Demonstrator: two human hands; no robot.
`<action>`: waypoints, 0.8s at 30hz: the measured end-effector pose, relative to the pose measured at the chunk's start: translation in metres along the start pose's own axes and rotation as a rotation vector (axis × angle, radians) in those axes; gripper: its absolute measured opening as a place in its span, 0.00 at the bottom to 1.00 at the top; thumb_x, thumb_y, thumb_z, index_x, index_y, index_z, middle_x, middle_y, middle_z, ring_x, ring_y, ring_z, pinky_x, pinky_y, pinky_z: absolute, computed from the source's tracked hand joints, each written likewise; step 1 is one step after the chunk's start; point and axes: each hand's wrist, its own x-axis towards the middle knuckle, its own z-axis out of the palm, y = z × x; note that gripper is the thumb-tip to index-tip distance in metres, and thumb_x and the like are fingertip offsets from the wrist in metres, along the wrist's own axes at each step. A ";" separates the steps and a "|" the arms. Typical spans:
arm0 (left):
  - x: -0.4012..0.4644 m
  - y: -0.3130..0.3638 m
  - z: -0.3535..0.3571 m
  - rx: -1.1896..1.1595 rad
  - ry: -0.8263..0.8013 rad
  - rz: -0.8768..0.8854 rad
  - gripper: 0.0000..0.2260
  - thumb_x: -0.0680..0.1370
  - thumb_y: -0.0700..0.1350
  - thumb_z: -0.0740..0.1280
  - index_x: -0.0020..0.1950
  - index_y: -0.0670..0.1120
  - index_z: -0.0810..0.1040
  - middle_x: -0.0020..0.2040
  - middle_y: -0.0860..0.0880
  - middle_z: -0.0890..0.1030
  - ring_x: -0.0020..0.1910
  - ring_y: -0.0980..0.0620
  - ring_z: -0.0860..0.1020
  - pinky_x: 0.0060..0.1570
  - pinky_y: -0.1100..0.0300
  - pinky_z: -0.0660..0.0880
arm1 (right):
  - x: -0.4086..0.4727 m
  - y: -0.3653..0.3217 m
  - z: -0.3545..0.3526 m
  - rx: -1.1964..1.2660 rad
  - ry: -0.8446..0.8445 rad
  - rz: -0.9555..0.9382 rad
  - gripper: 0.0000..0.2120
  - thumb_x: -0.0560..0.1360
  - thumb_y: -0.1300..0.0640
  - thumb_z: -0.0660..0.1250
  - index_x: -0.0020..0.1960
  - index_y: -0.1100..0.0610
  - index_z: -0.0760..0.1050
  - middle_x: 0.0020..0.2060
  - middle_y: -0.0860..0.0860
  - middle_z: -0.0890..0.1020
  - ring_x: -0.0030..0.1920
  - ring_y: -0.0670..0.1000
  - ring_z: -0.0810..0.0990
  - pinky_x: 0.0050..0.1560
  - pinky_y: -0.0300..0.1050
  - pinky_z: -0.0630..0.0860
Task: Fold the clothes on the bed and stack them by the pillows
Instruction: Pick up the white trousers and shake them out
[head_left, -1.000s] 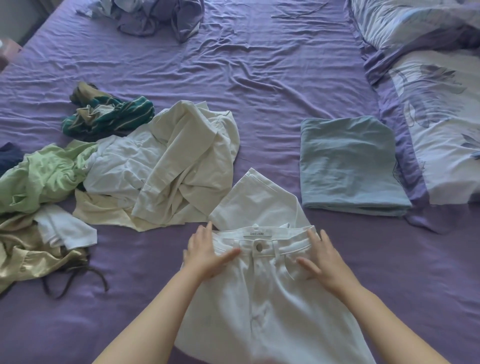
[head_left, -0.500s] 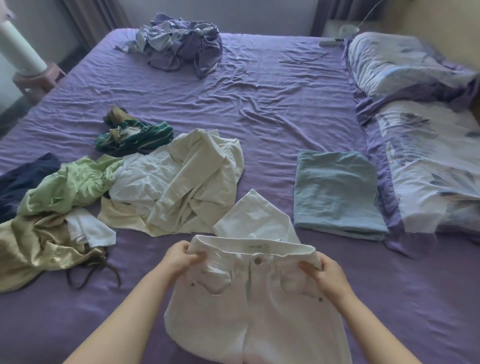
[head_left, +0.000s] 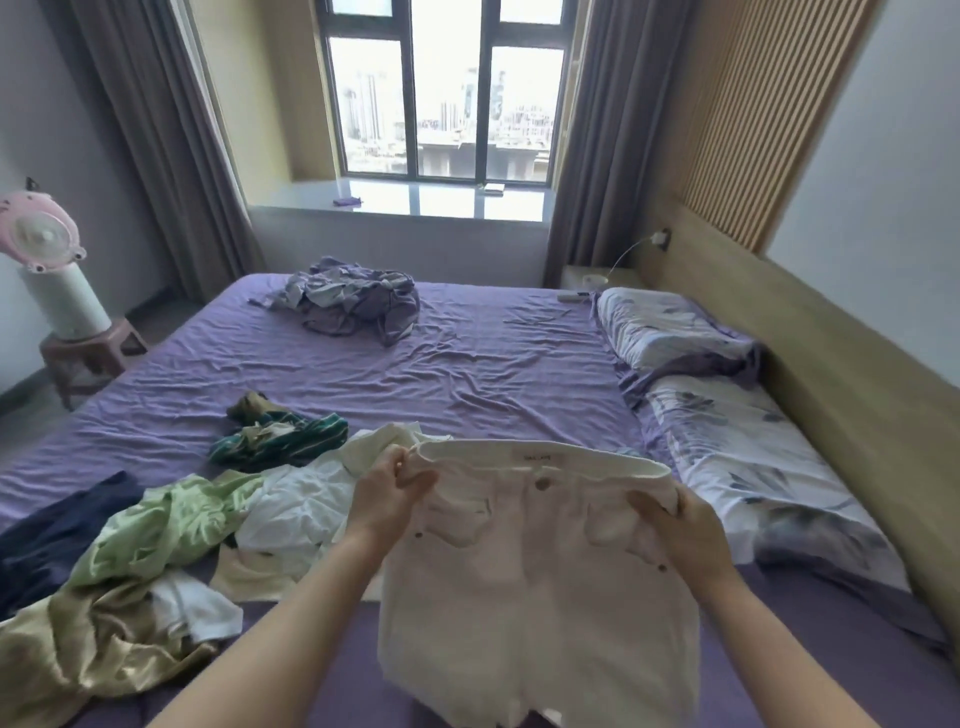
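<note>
Left hand gripping the waistband of the white shorts at its left end, fingers curled over the top edge. Right hand gripping the same waistband at its right end, thumb on the front, fingers tucked behind. Shorts held up off the bed, front side to the camera, button and two front pockets in view, lower part hanging down between the forearms.

Heap of unfolded clothes spread on the purple sheet at the left: light green garment on top of a cream-gold one, dark navy piece at the far left edge, white garment just beside the left hand, a smaller white piece lower down. Striped dark green garment lying crumpled a little beyond the heap. Further away, near the foot end by the window, a crumpled lilac bundle.

Two floral pillows along the right side, against the wooden headboard: far pillow and near pillow, a purple fold of bedding between them. Shorts hanging just left of the near pillow, not touching it as far as can be seen.

Beyond the bed, a window with grey curtains either side; at the left, a pink fan on a white stand, set on a small stool.
</note>
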 end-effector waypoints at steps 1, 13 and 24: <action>0.000 0.018 -0.010 -0.021 0.007 0.028 0.11 0.73 0.41 0.73 0.43 0.39 0.73 0.38 0.41 0.78 0.38 0.47 0.75 0.40 0.55 0.71 | -0.001 -0.019 -0.010 -0.009 0.039 -0.022 0.07 0.71 0.57 0.72 0.38 0.57 0.77 0.31 0.50 0.79 0.34 0.51 0.75 0.34 0.39 0.69; -0.035 0.208 -0.137 -0.090 0.205 0.475 0.12 0.72 0.40 0.72 0.40 0.43 0.67 0.35 0.47 0.68 0.35 0.51 0.66 0.34 0.60 0.64 | -0.059 -0.235 -0.122 0.043 0.394 -0.340 0.13 0.73 0.50 0.70 0.49 0.60 0.79 0.43 0.57 0.82 0.44 0.58 0.79 0.46 0.54 0.74; -0.067 0.272 -0.194 -0.130 0.395 0.592 0.11 0.70 0.43 0.73 0.42 0.41 0.72 0.37 0.46 0.74 0.38 0.48 0.71 0.36 0.58 0.66 | -0.106 -0.301 -0.145 0.082 0.439 -0.436 0.10 0.74 0.51 0.68 0.46 0.58 0.78 0.40 0.54 0.81 0.39 0.52 0.76 0.39 0.45 0.70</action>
